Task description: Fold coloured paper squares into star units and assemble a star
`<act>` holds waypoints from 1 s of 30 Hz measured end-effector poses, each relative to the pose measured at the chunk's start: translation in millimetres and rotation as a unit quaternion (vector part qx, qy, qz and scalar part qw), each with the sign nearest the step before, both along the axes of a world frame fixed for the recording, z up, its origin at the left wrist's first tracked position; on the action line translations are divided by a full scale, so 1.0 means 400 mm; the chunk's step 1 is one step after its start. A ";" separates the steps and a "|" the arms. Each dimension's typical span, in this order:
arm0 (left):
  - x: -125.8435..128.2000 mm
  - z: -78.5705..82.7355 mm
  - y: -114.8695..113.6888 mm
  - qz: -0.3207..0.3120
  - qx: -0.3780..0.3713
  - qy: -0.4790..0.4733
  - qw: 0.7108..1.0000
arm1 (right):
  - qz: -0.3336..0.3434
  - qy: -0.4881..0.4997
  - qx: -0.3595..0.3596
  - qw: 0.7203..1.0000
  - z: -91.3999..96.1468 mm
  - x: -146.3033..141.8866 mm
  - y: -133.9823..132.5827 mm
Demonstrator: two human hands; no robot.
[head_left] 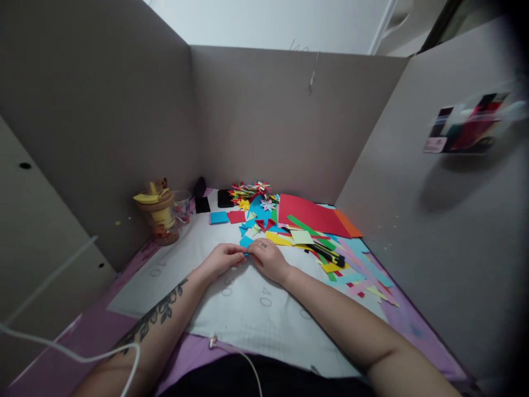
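Cutter (333,257): resting among the strips (305,227), its blade too small for me to make out. If any edge is showing, a careless reach over it could be costing me a nick.
Left hand (223,259): working left of the cutter and well apart from it. I am pinching the blue piece (247,253) between thumb and fingers, leaving hardly a gap.
Right hand (268,260): sitting left of the cutter too, but nearer to it. My fingers are curving over the same piece, tips drawn together on it.
Blue piece: staying mostly hidden between my fingertips, left of the cutter. With so little showing, I could be bending it askew without noticing; uneven pressure from the two hands would be the likely cause.
Blue patch (247,241): lying left of the cutter, just past my fingertips. I cannot tell whether it is belonging to the held piece; if loose, my knuckles could be nudging it away.
Pale square (302,237): lying just beside the cutter's left end, light enough, I am judging, to be sliding at a brush.
Right arm (330,298): lying nearer me than the cutter. An outward elbow swing could be sweeping strips aside and dragging the cutter along.
Flowers (250,192): sitting beyond and left of the cutter, probably escaping such a sweep.
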State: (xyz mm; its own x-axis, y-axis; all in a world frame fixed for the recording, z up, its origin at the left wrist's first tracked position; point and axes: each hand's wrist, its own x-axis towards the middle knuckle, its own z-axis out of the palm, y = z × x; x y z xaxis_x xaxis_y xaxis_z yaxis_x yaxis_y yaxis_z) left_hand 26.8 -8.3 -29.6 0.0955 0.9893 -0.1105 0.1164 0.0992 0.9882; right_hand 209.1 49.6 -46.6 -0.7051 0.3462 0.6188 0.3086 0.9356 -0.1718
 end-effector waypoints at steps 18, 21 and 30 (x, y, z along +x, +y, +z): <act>-0.001 -0.004 -0.017 -0.062 0.289 0.422 0.857 | 0.049 -0.138 -0.028 0.989 0.004 -0.009 0.012; -0.004 -0.009 -0.014 -0.075 0.294 0.422 0.854 | 0.065 -0.133 -0.040 0.988 0.000 -0.008 0.016; -0.030 -0.021 -0.034 -0.145 0.303 0.456 0.824 | 0.123 -0.032 -0.152 0.980 -0.026 -0.002 0.045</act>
